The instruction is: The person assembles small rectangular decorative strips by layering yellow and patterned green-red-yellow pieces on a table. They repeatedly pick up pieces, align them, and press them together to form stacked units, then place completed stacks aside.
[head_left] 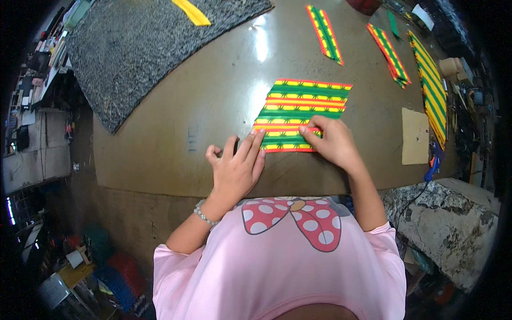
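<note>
Several striped strips [301,114] in red, yellow and green, with dark leaf shapes, lie side by side on the table in front of me. They form a slanted block whose ends are cut at an angle. My left hand [237,162] rests with its fingers stretched out, the fingertips touching the left end of the nearest strip [285,144]. My right hand [336,143] is closed in a pinch at that strip's upper edge, towards its right end. The thumb and forefinger meet there, and the hand hides the strip's right end.
A grey speckled mat [154,48] covers the far left, with a yellow strip [192,13] on it. Similar strips [325,36] lie farther back, and a small pile [389,56] sits right. Beyond are diagonal-striped pieces [429,85], a cardboard piece [415,136] and a blue-handled tool [434,162].
</note>
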### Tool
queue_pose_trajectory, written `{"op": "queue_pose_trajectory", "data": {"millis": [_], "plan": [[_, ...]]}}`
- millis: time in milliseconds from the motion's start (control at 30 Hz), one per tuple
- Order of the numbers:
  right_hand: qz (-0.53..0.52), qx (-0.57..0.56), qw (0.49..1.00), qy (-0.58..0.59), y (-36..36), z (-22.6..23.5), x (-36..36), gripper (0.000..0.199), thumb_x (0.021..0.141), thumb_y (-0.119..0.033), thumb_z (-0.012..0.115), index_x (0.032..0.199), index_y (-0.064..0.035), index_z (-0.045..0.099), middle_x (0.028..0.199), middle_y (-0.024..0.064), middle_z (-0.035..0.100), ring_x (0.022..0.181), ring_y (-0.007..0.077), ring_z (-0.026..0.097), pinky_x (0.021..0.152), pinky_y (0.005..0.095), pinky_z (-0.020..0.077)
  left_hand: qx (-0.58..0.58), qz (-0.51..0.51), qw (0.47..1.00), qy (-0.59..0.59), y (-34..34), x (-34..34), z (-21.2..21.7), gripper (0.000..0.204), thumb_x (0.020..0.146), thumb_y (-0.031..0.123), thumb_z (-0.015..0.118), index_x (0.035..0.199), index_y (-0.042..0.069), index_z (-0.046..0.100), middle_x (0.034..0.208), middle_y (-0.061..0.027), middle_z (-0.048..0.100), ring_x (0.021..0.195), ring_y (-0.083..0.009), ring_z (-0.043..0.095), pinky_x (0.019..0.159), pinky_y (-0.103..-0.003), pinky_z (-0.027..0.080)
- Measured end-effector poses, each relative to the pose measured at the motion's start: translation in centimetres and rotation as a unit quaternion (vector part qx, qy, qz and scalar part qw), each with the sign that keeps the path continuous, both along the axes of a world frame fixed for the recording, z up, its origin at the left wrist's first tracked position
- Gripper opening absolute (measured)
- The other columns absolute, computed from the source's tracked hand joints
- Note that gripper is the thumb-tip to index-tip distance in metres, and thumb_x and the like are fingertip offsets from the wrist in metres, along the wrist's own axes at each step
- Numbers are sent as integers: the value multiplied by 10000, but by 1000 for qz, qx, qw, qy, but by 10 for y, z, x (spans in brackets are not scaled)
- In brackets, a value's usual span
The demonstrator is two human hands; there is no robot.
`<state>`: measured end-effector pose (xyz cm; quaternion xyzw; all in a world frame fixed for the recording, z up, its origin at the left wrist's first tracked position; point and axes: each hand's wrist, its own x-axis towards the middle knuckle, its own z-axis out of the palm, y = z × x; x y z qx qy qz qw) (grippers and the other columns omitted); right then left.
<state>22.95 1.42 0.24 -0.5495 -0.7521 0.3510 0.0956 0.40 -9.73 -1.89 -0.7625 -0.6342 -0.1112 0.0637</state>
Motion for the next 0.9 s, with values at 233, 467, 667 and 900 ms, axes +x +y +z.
{"op": "queue_pose_trajectory", "data": {"millis": [233,467,667,900], "plan": [[-13,-5,999,-35,2,7,-6,358,902,-409,661,852,-55,689,684,187,650,691,393,655,621,484,485,-6,3,1000,-17,4,2,5,488,892,354,660,1360,233,593,1192,40,622,1056,-168,504,850,-442,289],[-3,9,999,-42,-1,8,-6,338,908,-390,650,860,-57,690,718,191,669,724,398,668,647,490,509,-20,8,1000,-1,4,4,5,508,884,383,657,1370,255,582,1197,31,610,1070,-172,502,866,-453,289],[-1,11,999,-51,-1,11,-7,314,899,-375,656,863,-64,683,740,183,678,732,393,671,643,489,512,-11,2,1000,14,7,4,6,452,894,406,638,1316,245,612,1187,20,624,1070,-184,496,848,-456,294],[1,29,999,-40,-2,7,-8,312,890,-378,675,843,-70,667,708,150,660,686,346,659,607,448,487,-10,5,1000,15,9,8,6,452,872,419,661,1299,279,615,1152,2,598,1056,-188,499,852,-471,296]]}}
